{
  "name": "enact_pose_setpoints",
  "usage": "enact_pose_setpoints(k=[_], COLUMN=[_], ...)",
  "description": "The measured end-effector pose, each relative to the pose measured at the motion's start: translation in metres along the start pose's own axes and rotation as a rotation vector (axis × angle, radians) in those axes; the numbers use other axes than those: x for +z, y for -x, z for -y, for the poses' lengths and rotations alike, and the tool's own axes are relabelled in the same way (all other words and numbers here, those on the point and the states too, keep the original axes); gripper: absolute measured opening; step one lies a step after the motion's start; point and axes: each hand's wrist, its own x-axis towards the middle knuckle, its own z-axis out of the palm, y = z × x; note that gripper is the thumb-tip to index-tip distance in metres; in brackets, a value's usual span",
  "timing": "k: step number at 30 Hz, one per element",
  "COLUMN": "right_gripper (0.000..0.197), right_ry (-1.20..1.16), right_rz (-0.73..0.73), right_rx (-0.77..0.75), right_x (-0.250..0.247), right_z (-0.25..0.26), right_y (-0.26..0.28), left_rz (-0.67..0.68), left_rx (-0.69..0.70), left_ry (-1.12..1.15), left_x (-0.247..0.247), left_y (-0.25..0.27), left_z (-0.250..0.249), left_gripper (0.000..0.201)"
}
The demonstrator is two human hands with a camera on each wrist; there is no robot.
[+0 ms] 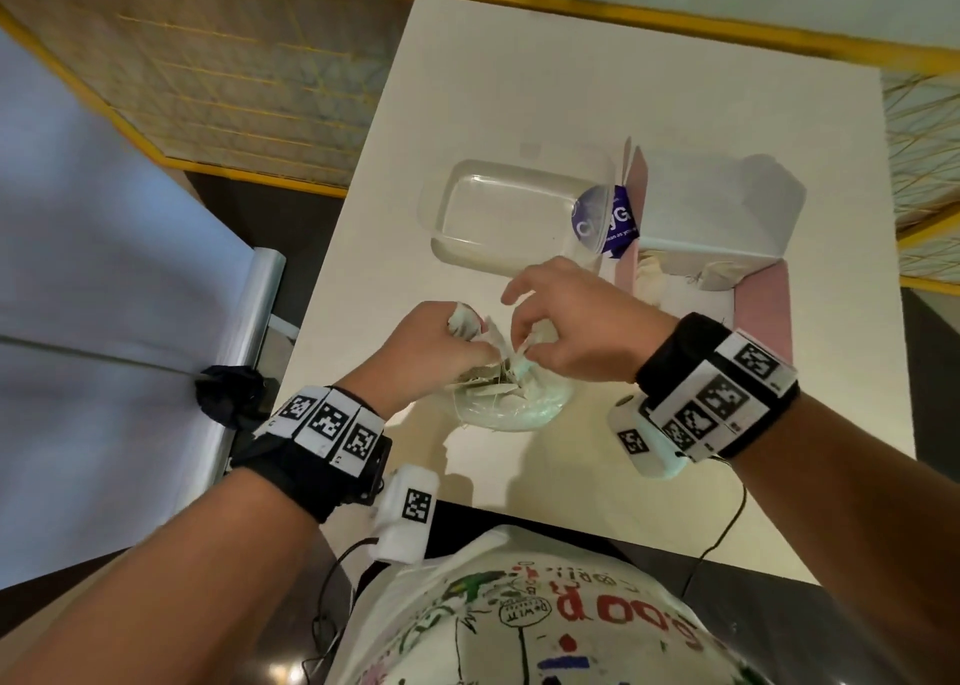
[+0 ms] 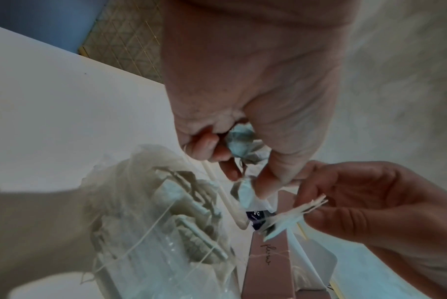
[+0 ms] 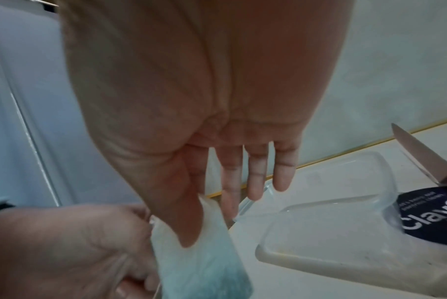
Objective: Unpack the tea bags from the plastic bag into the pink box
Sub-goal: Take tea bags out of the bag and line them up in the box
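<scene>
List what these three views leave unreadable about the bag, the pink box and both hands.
- Plastic bag: head view, both hands cover its mouth; tea bags left uncountable.
- Pink box: head view, its white flap hides most of the inside.
- Right hand: right wrist view, the thumb covers where it pinches the tea bag.
- Left hand: left wrist view, crumpled plastic in the fist is blurred.

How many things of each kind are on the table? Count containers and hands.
Pink box: 1
Clear plastic container: 1
Plastic bag of tea bags: 1
Hands, left hand and right hand: 2
Total: 5
</scene>
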Motion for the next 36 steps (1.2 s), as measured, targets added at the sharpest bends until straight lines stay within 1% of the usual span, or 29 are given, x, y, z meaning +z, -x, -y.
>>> enact_pose_setpoints(k=[2,4,6,9,10,12,14,16,17,19,20,22,23,24,25,26,27,28,30,34,36], right_gripper=[0.006,0.006,0.01,0.014,0.014,0.024,0.033,0.032,0.031,0.031,0.033,0.034,0.034,0.034,0.033,0.032,0.031,0.03,0.028,0.019,0.014], right_ry=[-0.047,-0.114,-0.151,-0.238,-0.313,-0.542,-0.715,-0.795,-0.851,-0.996,-1.052,-1.086,-1.054,-0.994,-0.92,-0.836,-0.756,-0.694,-0.649,-0.729,-0.718], right_rz=[0.014,-0.03,-0.089,-0.208,-0.255,-0.328,-0.355,-0.351,-0.347,-0.361,-0.381,-0.434,-0.458,-0.481,-0.504,-0.526,-0.54,-0.537,-0.497,-0.399,-0.357], right_rx=[-0.027,-0.048,-0.031,0.031,0.05,0.084,0.106,0.119,0.126,0.145,0.158,0.194,0.218,0.242,0.263,0.275,0.271,0.258,0.24,0.231,0.207], right_x=[0.004,0.007,0.007,0.002,0.0,-0.004,-0.007,-0.01,-0.011,-0.012,-0.013,-0.015,-0.015,-0.014,-0.013,-0.012,-0.011,-0.011,-0.012,-0.019,-0.022], right_z=[0.007,0.012,0.011,0.007,0.007,0.008,0.007,0.007,0.006,0.002,0.0,-0.004,-0.005,-0.007,-0.01,-0.012,-0.014,-0.016,-0.02,-0.035,-0.044], right_y=[-0.001,-0.002,-0.002,0.003,0.005,0.011,0.017,0.023,0.025,0.029,0.031,0.033,0.034,0.034,0.034,0.034,0.035,0.036,0.04,0.047,0.05], left_rz=[0.058,0.097,0.104,0.062,0.048,0.008,-0.068,-0.139,-0.149,-0.099,-0.033,0.191,0.305,0.38,0.396,0.366,0.298,0.233,0.169,0.159,0.147], left_rx=[0.031,0.052,0.045,-0.004,-0.014,-0.029,-0.084,-0.128,-0.124,-0.104,-0.096,-0.105,-0.104,-0.088,-0.062,-0.023,0.018,0.055,0.1,0.141,0.144], left_ry=[0.03,0.064,0.165,0.438,0.508,0.642,0.796,0.895,0.893,0.876,0.916,1.105,1.171,1.179,1.119,1.016,0.891,0.781,0.654,0.55,0.517], left_x=[-0.005,-0.01,-0.015,-0.018,-0.018,-0.016,-0.013,-0.01,-0.009,-0.006,-0.004,-0.001,0.002,0.005,0.01,0.015,0.02,0.025,0.031,0.037,0.04], left_y=[0.003,0.005,0.006,0.009,0.01,0.011,0.009,0.006,0.005,0.006,0.007,0.011,0.012,0.013,0.014,0.014,0.014,0.015,0.012,0.012,0.011], left_z=[-0.009,-0.014,-0.016,-0.018,-0.02,-0.023,-0.026,-0.026,-0.026,-0.027,-0.027,-0.029,-0.033,-0.037,-0.042,-0.047,-0.051,-0.055,-0.055,-0.06,-0.063], left_gripper=[0.024,0.018,0.013,0.012,0.012,0.012,0.015,0.014,0.015,0.026,0.032,0.045,0.052,0.053,0.045,0.032,0.022,0.017,0.015,0.014,0.015])
